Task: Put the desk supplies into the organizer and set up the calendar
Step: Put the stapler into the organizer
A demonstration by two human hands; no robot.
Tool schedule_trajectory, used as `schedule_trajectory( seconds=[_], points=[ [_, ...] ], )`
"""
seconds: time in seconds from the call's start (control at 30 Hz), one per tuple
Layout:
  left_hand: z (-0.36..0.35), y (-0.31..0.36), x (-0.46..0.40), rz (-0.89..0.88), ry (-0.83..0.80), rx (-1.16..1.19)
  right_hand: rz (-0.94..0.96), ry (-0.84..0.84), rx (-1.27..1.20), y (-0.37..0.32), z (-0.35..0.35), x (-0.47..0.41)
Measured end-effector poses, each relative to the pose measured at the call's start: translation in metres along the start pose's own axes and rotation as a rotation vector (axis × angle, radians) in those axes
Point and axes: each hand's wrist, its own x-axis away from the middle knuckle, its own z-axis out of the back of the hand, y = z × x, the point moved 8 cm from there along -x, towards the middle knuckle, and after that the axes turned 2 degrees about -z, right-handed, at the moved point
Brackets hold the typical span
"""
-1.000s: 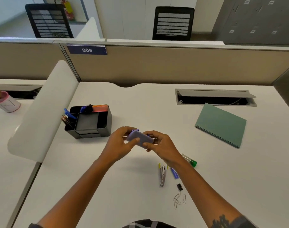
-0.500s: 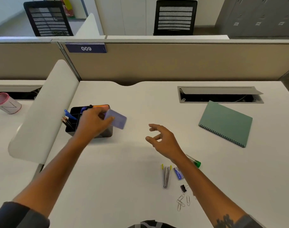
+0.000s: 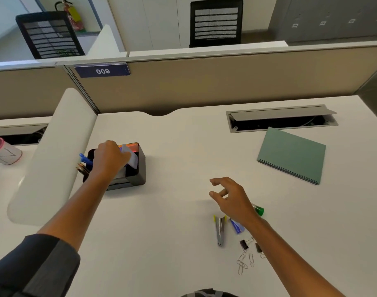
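Observation:
The black desk organizer [image 3: 141, 168] stands at the left of the white desk, with pencils and a blue pen in its left slots. My left hand [image 3: 110, 156] is over it, shut on a pale purple pad [image 3: 132, 157] that is tilted down into the organizer's main compartment. My right hand [image 3: 230, 197] hovers above the desk's middle, fingers apart and holding nothing. Below it lie a metal staple remover [image 3: 219, 229], a blue staple box [image 3: 237, 227], a green-capped tube [image 3: 259, 210], black binder clips [image 3: 244, 244] and several paper clips [image 3: 244, 262]. The green spiral-bound calendar [image 3: 292, 154] lies flat at the right.
An open cable hatch [image 3: 279, 121] is set in the desk behind the calendar. A white curved divider [image 3: 52, 151] runs along the left edge, with a pink-rimmed cup [image 3: 3, 151] beyond it. A beige partition wall [image 3: 204, 82] closes the back.
My left hand took the purple pad from both hands, carried it left and lowered it into the organizer. My right hand let go and stayed open above the desk.

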Motion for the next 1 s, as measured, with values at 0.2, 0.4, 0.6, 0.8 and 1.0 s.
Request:
schedule_trajectory(
  seconds=[0.2,0.4,0.6,0.8,1.0],
  points=[
    [-0.015,-0.001,-0.004,-0.007,-0.067,-0.059,0.0,0.034,0.023,0.007,0.007,0.001],
    [-0.029,0.005,0.004,-0.06,-0.127,-0.125,-0.011,0.042,0.029,0.012,0.008,0.001],
    [-0.046,0.007,0.01,-0.099,-0.169,-0.166,-0.013,0.033,0.031,0.015,0.007,0.003],
    [-0.056,0.003,0.012,-0.103,-0.174,-0.228,-0.023,0.053,0.029,0.021,0.012,0.005],
    [-0.07,-0.008,0.011,-0.08,-0.198,-0.218,-0.034,0.066,0.036,0.027,0.016,0.005]
  ],
)
